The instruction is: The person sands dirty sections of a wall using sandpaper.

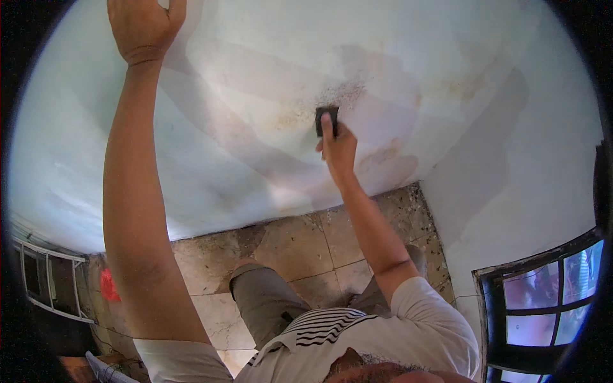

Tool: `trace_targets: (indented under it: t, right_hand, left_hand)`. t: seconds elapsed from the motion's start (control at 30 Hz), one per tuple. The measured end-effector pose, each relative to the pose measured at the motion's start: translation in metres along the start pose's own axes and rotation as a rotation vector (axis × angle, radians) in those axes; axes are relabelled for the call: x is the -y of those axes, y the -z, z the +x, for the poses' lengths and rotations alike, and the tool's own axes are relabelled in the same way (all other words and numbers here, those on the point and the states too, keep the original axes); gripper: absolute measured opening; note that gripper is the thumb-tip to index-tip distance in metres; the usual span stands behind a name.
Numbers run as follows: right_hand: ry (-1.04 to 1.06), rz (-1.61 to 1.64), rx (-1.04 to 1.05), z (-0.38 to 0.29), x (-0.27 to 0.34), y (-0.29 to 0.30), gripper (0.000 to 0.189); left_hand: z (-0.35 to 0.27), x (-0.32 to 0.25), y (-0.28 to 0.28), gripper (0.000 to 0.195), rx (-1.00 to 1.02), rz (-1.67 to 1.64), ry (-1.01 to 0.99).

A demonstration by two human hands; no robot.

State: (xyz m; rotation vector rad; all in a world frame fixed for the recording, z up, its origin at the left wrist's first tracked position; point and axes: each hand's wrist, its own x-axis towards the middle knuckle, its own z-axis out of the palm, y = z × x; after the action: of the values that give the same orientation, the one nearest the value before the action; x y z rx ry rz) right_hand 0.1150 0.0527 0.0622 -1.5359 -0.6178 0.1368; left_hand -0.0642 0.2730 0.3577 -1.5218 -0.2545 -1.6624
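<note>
My right hand (341,146) grips a small black rectangular pad (320,125), possibly sandpaper or a sanding block, with the thumb laid along its face. The pad is against, or very close to, the white wall (249,91). Just above it is a rough, dark-speckled patch (342,93) of wall surface, and yellowish stains spread to its left. My left hand (143,28) is raised at the upper left, seemingly resting on the wall. The top edge of the view cuts off its fingers, so whatever they touch is hidden.
Below the wall lies a stained tile floor (292,244). At the right, a second wall (479,215) meets it in a corner and holds a dark-framed window (531,311). A metal ladder (50,277) and a red object (109,285) are at the left.
</note>
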Motion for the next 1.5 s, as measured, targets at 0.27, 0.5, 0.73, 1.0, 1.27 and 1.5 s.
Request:
trace_targets:
  t: [0.27,0.5,0.73,1.0,1.27,1.5]
  right_hand:
    - [-0.005,0.027,0.004,0.003,0.049,-0.016,0.052]
    - [-0.122,0.043,0.019,-0.02,-0.009,-0.026,0.054]
    - [-0.048,0.125,-0.032,-0.013,0.003,-0.032,0.052]
    - [0.001,0.152,-0.018,0.0,0.047,-0.034,0.052]
    - [-0.071,0.051,-0.034,-0.015,-0.006,-0.044,0.058]
    - [0.065,-0.009,-0.053,-0.015,-0.009,-0.047,0.053]
  left_hand:
    - [-0.007,0.005,0.0,0.052,0.0,-0.056,0.021]
    - [-0.005,0.001,-0.003,0.052,-0.009,-0.045,0.015]
    - [-0.003,0.006,-0.002,0.052,-0.022,-0.001,0.0]
    - [-0.005,0.006,-0.003,0.05,-0.032,-0.019,-0.006]
    - [-0.007,0.003,-0.003,0.05,-0.023,-0.015,-0.006]
    - [-0.001,0.003,-0.004,0.049,-0.052,-0.034,-0.011]
